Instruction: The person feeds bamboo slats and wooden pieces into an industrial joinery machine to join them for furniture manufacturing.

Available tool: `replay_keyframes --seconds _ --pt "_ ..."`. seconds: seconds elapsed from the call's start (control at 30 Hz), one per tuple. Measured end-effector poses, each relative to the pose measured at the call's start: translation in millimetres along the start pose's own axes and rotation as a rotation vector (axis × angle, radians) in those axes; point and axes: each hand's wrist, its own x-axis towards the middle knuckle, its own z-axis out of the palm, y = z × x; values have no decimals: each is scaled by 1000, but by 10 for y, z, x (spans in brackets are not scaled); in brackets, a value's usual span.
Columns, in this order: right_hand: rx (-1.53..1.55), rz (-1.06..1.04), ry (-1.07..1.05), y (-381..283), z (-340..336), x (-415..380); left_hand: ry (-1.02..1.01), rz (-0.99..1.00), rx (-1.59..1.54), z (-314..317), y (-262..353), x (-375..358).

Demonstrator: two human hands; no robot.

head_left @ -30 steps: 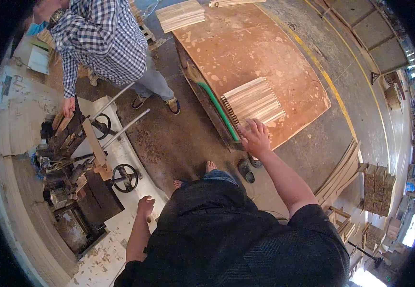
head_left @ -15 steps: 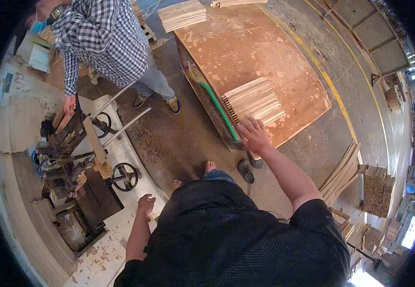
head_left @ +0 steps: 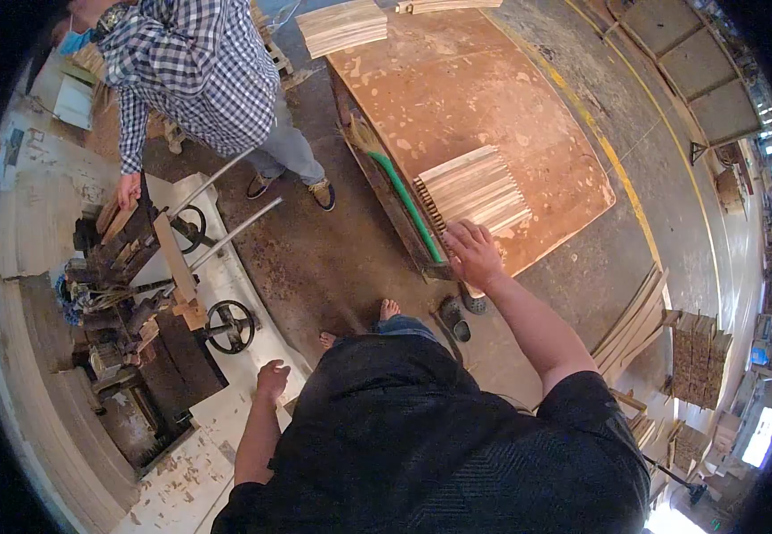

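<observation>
My right hand rests at the near corner of a row of light and dark wooden strips. Its fingers lie extended over the strip ends, and the palm hides what is beneath. The strips lie side by side on a brown board-topped table. Low beside the white machine bed hangs my left hand, fingers loosely bent and apart, with nothing visible in it. A black handwheel is just beyond that hand.
Across the machine, a person in a checked shirt has one hand on wood pieces. A green strip runs along the table side. Dark clogs sit on the floor near stacked timber. More strips lie at the far end.
The view has shifted very slightly. My right hand stays at the strips and my left hand stays beside the machine. The other person's hand remains by the wood pieces.
</observation>
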Motion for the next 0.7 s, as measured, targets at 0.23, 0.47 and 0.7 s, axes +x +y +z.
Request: replay_keyframes --seconds 0.23,0.47,0.7 --pt "21 22 -52 -16 -48 48 -6 47 -33 26 -76 37" --pt "-24 117 -79 -220 -131 257 -20 -6 7 3 4 -22" --pt "-88 175 -96 -252 -49 330 -33 3 -30 -17 14 -85"
